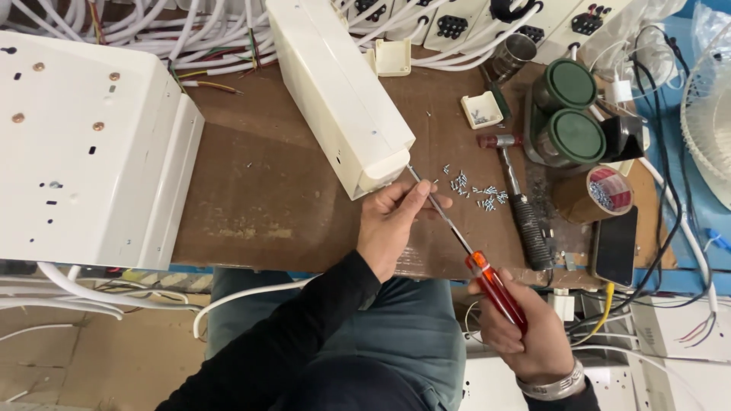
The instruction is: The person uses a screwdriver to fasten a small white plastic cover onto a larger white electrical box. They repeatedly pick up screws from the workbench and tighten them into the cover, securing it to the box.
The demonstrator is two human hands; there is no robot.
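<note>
The workbench (289, 198) was a worn brown board, crowded at its far edge with white cables (205, 38) and socket strips (472, 23). A long cream box (339, 91) lay across it — the landmark here. Left of the box sat a white metal panel (84, 144). Right of the box lay loose screws (476, 190), a hammer (518, 198), two green-lidded jars (567, 110) and a tape roll (601, 194). The screwdriver (472, 259) reached the box's near corner, tip touching it. The left hand (396, 221) pinched the shaft just below the box; the right hand (525, 327) was clenched round the red handle — nothing blocked either.
</note>
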